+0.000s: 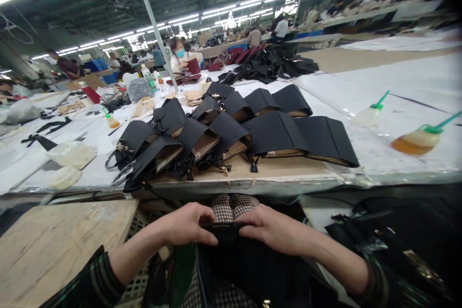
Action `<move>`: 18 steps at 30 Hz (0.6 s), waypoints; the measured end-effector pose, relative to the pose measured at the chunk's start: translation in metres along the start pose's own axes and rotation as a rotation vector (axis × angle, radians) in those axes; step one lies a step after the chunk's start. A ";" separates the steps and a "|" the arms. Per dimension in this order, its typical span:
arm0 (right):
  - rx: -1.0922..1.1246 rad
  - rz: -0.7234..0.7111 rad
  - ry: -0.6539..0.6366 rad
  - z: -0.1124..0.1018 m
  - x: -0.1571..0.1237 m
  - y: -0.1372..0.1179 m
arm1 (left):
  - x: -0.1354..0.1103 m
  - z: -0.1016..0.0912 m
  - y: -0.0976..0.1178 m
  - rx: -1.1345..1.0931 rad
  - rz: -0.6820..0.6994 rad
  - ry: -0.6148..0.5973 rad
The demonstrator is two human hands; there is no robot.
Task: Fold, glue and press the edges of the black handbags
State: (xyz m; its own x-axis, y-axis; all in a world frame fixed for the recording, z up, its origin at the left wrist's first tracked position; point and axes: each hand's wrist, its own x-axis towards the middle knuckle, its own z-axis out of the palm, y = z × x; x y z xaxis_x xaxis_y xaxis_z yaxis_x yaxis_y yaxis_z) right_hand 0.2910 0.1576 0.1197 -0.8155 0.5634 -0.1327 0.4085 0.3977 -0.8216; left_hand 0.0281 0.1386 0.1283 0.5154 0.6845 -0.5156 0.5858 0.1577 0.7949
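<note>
left hand and right hand both got their fingers pinched tight on the edge of a black bag, bottom centre of the frame, loads more bags mid-frame on the bench

The lap bag is black, the trousers dark-and-cream checked, the sleeve cuff pale-striped on dark. Bag bodies are black outside, tan inside; the squeeze bottle is amber-filled.
</note>
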 end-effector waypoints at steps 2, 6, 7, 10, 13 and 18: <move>-0.096 0.003 0.002 -0.005 -0.004 -0.001 | 0.004 0.004 0.001 -0.032 0.023 -0.050; -0.118 0.076 0.023 -0.002 -0.010 0.010 | 0.017 0.017 0.002 -0.064 0.058 -0.065; -0.077 0.075 0.033 0.001 -0.011 0.013 | 0.019 0.020 0.003 -0.050 0.072 -0.055; 0.053 0.015 0.062 0.007 -0.011 0.020 | 0.021 0.024 0.008 0.060 0.128 -0.023; 0.094 -0.006 0.057 0.010 -0.007 0.022 | 0.020 0.024 0.013 0.173 0.172 0.003; 0.087 0.000 0.087 0.017 0.000 0.025 | 0.016 0.024 0.014 0.265 0.192 0.032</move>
State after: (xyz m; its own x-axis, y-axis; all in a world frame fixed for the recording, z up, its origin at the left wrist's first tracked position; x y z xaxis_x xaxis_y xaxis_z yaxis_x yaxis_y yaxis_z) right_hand 0.2944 0.1556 0.0894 -0.7753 0.6255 -0.0872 0.3680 0.3352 -0.8673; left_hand 0.0599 0.1346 0.1232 0.6148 0.7064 -0.3507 0.6244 -0.1643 0.7636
